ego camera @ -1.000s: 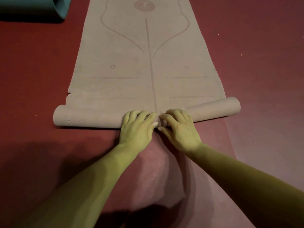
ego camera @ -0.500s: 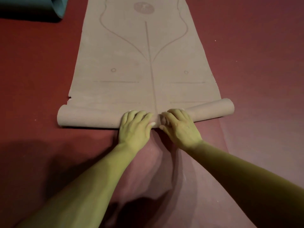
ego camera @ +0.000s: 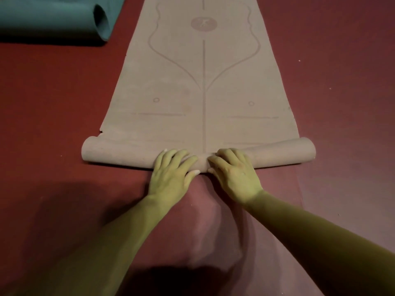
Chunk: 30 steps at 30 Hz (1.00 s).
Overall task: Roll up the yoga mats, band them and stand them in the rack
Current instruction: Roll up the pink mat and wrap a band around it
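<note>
A tan yoga mat (ego camera: pixel 201 86) with printed alignment lines lies flat on the floor, stretching away from me. Its near end is wound into a roll (ego camera: pixel 119 153) lying crosswise. My left hand (ego camera: pixel 172 171) and my right hand (ego camera: pixel 233 171) sit side by side on the middle of the roll. On both hands the fingers curl over the top of the roll and the thumbs lie against its near side. A teal mat (ego camera: pixel 51 20), rolled up, lies at the far left with its open end facing right. No rack or band is in view.
A reddish-pink mat (ego camera: pixel 213 221) lies under my forearms, wrinkled in the middle, with its right edge running back past the roll. Dark red floor (ego camera: pixel 53 92) spreads to both sides. My shadow falls at the lower left.
The roll has crept a little farther along the tan mat, covering the nearest printed cross lines. The view has tilted, so more of the teal mat shows.
</note>
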Each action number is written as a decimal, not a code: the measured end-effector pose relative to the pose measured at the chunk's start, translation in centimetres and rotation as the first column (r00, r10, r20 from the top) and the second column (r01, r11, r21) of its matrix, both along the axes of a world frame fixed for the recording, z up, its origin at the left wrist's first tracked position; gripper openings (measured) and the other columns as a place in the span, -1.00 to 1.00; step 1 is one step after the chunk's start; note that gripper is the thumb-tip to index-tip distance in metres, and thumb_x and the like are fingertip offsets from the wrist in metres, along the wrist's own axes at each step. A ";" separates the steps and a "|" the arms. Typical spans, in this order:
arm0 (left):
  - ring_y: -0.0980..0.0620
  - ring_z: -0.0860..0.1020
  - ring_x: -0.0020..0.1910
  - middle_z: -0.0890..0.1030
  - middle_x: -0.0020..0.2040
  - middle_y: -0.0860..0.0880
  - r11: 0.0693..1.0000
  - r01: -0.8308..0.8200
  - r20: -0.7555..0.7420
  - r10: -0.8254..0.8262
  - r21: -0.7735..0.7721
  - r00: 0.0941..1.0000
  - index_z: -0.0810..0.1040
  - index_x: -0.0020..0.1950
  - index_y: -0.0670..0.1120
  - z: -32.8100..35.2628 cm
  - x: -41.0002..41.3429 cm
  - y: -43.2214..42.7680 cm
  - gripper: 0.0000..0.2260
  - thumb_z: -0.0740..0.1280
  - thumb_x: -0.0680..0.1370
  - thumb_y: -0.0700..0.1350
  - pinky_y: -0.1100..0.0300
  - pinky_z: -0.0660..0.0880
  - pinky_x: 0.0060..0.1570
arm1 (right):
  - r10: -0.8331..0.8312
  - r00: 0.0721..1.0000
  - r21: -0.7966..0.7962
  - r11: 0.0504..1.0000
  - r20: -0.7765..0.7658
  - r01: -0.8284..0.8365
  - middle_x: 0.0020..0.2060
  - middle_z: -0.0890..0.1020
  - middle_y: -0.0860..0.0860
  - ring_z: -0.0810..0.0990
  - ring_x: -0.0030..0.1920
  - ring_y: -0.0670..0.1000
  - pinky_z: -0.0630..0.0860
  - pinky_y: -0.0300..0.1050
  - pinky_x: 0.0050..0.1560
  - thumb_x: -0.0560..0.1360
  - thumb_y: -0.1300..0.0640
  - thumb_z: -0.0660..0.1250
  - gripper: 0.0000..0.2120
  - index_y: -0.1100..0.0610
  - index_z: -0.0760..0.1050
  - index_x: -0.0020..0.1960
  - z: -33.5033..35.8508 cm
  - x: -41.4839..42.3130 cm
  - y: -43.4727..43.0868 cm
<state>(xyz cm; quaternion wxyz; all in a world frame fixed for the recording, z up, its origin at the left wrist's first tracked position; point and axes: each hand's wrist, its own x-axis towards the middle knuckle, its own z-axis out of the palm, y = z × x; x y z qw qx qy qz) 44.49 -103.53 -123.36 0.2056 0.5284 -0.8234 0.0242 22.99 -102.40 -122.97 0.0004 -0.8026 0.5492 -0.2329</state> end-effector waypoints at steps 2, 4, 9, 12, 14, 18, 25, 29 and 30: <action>-0.08 0.47 0.19 0.59 0.16 0.02 0.999 -0.018 -0.025 0.019 0.034 1.000 0.63 0.22 0.03 0.1 -0.2 -0.6 -0.65 0.24 0.57 0.17 -0.05 0.20 0.44 | -0.014 0.999 0.039 0.999 0.034 0.013 0.11 0.57 0.02 0.54 0.12 0.17 0.50 0.11 0.11 0.60 -0.06 0.29 -0.71 0.07 0.59 0.20 0.2 0.2 -0.1; -0.08 0.48 0.17 0.59 0.13 0.04 0.999 -0.012 -0.067 0.016 0.053 0.998 0.64 0.22 0.04 0.2 -0.3 -1.2 -0.66 0.26 0.56 0.16 -0.05 0.25 0.41 | -0.036 0.997 0.054 0.998 0.067 0.032 0.11 0.56 0.01 0.52 0.12 0.15 0.49 0.12 0.14 0.59 -0.08 0.31 -0.71 0.06 0.58 0.21 0.5 0.3 -0.2; -0.04 0.47 0.13 0.60 0.09 0.05 0.999 -0.004 -0.118 0.010 0.046 0.993 0.64 0.22 0.05 0.3 -0.3 -2.3 -0.66 0.24 0.57 0.15 -0.02 0.27 0.37 | -0.024 0.995 0.043 0.999 0.097 0.020 0.11 0.55 0.02 0.48 0.18 0.13 0.38 0.18 0.37 0.57 -0.12 0.35 -0.66 0.07 0.58 0.22 0.1 0.5 -0.5; -0.02 0.47 0.13 0.61 0.09 0.05 0.998 -0.052 -0.068 0.055 0.042 0.996 0.63 0.22 0.03 0.5 -1.0 -2.8 -0.66 0.21 0.57 0.12 -0.04 0.27 0.37 | -0.024 0.992 0.054 0.998 0.121 0.017 0.06 0.58 0.02 0.51 0.11 0.15 0.48 0.18 0.23 0.58 -0.10 0.29 -0.67 0.08 0.60 0.20 0.0 0.4 -1.8; -0.04 0.47 0.18 0.60 0.14 0.00 0.998 -0.068 -0.049 0.068 0.008 0.996 0.61 0.23 -0.02 0.1 -1.6 -2.5 -0.66 0.20 0.58 0.09 -0.06 0.25 0.39 | -0.025 0.994 0.059 0.998 0.111 0.018 0.04 0.58 0.00 0.52 0.08 0.14 0.50 0.13 0.14 0.58 -0.12 0.27 -0.66 0.08 0.61 0.19 0.0 0.3 -2.3; -0.08 0.47 0.19 0.57 0.18 -0.05 0.998 -0.056 -0.086 0.053 -0.030 0.995 0.60 0.24 -0.05 -1.0 -1.5 -1.9 -0.65 0.24 0.58 0.11 -0.10 0.20 0.43 | -0.025 0.996 0.044 0.999 0.091 0.021 0.05 0.59 0.00 0.53 0.07 0.14 0.50 0.11 0.12 0.59 -0.11 0.28 -0.68 0.07 0.62 0.18 -0.4 0.3 -2.2; -0.08 0.48 0.05 0.60 0.06 0.00 0.998 -0.068 -0.088 0.068 0.000 0.994 0.62 0.14 -0.02 -0.2 -1.9 -4.2 -0.71 0.23 0.56 0.09 -0.05 0.32 0.31 | -0.054 0.995 -0.014 0.998 0.086 0.055 0.09 0.59 0.02 0.53 0.12 0.13 0.31 0.13 0.43 0.60 -0.12 0.30 -0.63 0.08 0.59 0.27 -0.3 0.4 -3.2; -0.12 0.53 0.00 0.61 0.04 0.00 0.996 -0.081 -0.063 0.084 0.045 0.994 0.63 0.15 -0.03 0.2 -2.0 -4.7 -0.68 0.20 0.58 0.11 -0.05 0.37 0.25 | -0.037 0.995 -0.020 0.999 0.098 0.039 0.08 0.61 0.01 0.54 0.11 0.10 0.38 0.13 0.37 0.58 -0.15 0.32 -0.61 0.10 0.62 0.24 -0.6 0.2 -3.5; -0.12 0.53 0.01 0.60 0.05 -0.01 0.996 -0.079 -0.058 0.081 0.042 0.995 0.62 0.16 -0.04 0.4 -2.0 -4.7 -0.67 0.20 0.58 0.11 -0.05 0.36 0.27 | -0.034 0.995 -0.015 0.999 0.098 0.035 0.08 0.62 0.01 0.54 0.10 0.11 0.43 0.13 0.31 0.58 -0.14 0.32 -0.61 0.10 0.62 0.23 -0.5 0.1 -3.7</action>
